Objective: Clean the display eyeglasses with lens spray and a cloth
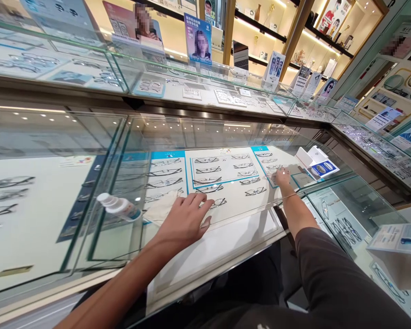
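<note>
My left hand (188, 217) is spread, palm down, over the near edge of the glass display case, beside a pale cloth (162, 208). Close to its fingertips lies a pair of glasses (219, 203). Farther right, my right hand (282, 177) reaches inside the case at the right column of glasses; its fingers are bent and small in view, so what they hold, if anything, cannot be made out. Rows of glasses (207, 169) lie on a white board with blue borders between the hands. A white spray bottle (119, 207) leans left of the cloth.
Glass panels (99, 196) stand at the left. A white holder with a blue card (324, 169) is right of my right hand. Another long glass case (205, 100) runs behind, bearing upright signs (198, 41). More glasses (344, 230) lie in the case at the right.
</note>
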`<state>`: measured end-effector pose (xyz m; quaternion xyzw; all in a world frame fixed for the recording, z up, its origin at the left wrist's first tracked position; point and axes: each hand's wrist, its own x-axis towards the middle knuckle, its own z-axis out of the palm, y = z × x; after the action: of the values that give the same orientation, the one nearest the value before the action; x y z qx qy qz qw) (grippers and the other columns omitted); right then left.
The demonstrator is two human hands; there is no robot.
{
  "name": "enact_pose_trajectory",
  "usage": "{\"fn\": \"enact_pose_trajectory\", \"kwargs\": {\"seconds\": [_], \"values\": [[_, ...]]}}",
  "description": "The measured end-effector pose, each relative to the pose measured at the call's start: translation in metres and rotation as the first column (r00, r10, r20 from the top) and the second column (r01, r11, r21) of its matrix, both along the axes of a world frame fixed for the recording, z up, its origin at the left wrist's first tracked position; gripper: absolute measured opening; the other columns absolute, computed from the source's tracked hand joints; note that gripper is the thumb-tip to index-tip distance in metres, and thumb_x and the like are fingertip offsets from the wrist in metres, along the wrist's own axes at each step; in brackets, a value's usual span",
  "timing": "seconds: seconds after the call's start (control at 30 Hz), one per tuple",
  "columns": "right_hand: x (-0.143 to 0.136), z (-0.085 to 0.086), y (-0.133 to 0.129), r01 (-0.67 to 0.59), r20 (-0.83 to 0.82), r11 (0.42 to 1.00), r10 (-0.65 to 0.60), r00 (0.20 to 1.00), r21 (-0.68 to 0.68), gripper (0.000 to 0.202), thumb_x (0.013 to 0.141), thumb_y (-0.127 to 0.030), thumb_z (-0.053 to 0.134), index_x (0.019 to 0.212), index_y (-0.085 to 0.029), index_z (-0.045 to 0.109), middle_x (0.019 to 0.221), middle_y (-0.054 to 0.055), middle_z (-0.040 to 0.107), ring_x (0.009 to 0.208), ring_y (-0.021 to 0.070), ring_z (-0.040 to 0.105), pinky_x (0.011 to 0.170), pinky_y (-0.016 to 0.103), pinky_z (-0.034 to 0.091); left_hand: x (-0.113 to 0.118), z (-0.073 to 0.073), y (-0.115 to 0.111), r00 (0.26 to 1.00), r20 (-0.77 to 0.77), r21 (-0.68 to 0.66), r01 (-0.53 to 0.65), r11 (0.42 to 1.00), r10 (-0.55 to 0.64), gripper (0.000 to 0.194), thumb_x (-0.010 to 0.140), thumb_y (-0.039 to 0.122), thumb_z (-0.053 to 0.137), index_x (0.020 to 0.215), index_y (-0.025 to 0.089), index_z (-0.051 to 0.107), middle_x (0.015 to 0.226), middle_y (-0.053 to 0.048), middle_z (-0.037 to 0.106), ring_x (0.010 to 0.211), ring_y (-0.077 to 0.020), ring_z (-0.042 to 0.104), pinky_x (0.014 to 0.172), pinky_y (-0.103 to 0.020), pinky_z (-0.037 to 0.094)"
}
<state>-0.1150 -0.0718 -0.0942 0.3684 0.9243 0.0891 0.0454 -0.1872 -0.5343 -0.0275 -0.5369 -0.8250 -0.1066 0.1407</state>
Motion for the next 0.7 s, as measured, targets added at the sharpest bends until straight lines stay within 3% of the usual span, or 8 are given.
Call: {"fn": "enact_pose_trajectory", "kwargs": {"seconds": [0.17, 0.33, 0.43, 0.57, 0.7], "values": [[-0.002, -0.002, -0.004, -0.004, 0.012, 1.000, 0.004, 1.000, 0.002, 0.034, 0.097, -0.024, 0.058, 0.122, -0.007, 0.074, 0.144, 0.030, 0.060, 0.142, 0.0406, 0.050, 0.117, 0.055, 0.040, -0.001, 0.001, 0.001, 0.999, -0.030, 0.012, 0.014, 1.000, -0.013, 0.023, 0.090, 0.023, 0.059, 0.110, 0.018, 0.070, 0.116, -0.016, 0.068, 0.103, -0.0329, 0.061, 0.081, -0.044, 0.044], [-0.001, -0.001, -0.010, 0.031, 0.042, 0.999, -0.032, 0.999, 0.031, 0.037, 0.100, -0.039, 0.066, 0.130, -0.017, 0.067, 0.142, 0.014, 0.064, 0.130, 0.0290, 0.062, 0.110, 0.053, 0.052, -0.003, 0.004, 0.001, 1.000, 0.013, -0.001, 0.012, 1.000, -0.012, 0.024, 0.090, 0.024, 0.058, 0.111, 0.018, 0.069, 0.117, -0.015, 0.067, 0.104, -0.0328, 0.061, 0.082, -0.044, 0.045], [0.000, 0.004, -0.015, 0.027, 0.050, 0.998, -0.029, 0.998, 0.050, 0.040, 0.100, -0.040, 0.068, 0.133, -0.018, 0.064, 0.139, 0.011, 0.065, 0.122, 0.0263, 0.066, 0.103, 0.050, 0.058, -0.004, 0.004, 0.002, 1.000, 0.022, -0.006, 0.002, 1.000, -0.002, 0.023, 0.091, 0.024, 0.058, 0.111, 0.018, 0.068, 0.119, -0.015, 0.067, 0.106, -0.0327, 0.060, 0.084, -0.044, 0.045], [-0.007, 0.015, -0.030, -0.009, 0.031, 0.997, 0.007, 1.000, 0.077, 0.037, 0.101, -0.039, 0.066, 0.132, -0.020, 0.065, 0.140, 0.012, 0.064, 0.123, 0.0257, 0.066, 0.105, 0.050, 0.057, -0.005, 0.003, 0.006, 1.000, 0.024, 0.005, 0.001, 1.000, -0.001, 0.023, 0.091, 0.024, 0.058, 0.112, 0.018, 0.067, 0.119, -0.014, 0.067, 0.104, -0.0323, 0.060, 0.085, -0.046, 0.046], [-0.027, 0.023, -0.066, -0.120, 0.021, 0.992, 0.119, 0.993, 0.046, 0.033, 0.099, -0.033, 0.067, 0.125, -0.012, 0.068, 0.138, 0.016, 0.065, 0.133, 0.0302, 0.060, 0.112, 0.053, 0.050, -0.010, 0.003, 0.010, 1.000, 0.025, 0.035, 0.014, 0.999, -0.015, 0.022, 0.089, 0.025, 0.062, 0.110, 0.016, 0.067, 0.114, -0.015, 0.067, 0.104, -0.0318, 0.060, 0.087, -0.045, 0.047]]}}
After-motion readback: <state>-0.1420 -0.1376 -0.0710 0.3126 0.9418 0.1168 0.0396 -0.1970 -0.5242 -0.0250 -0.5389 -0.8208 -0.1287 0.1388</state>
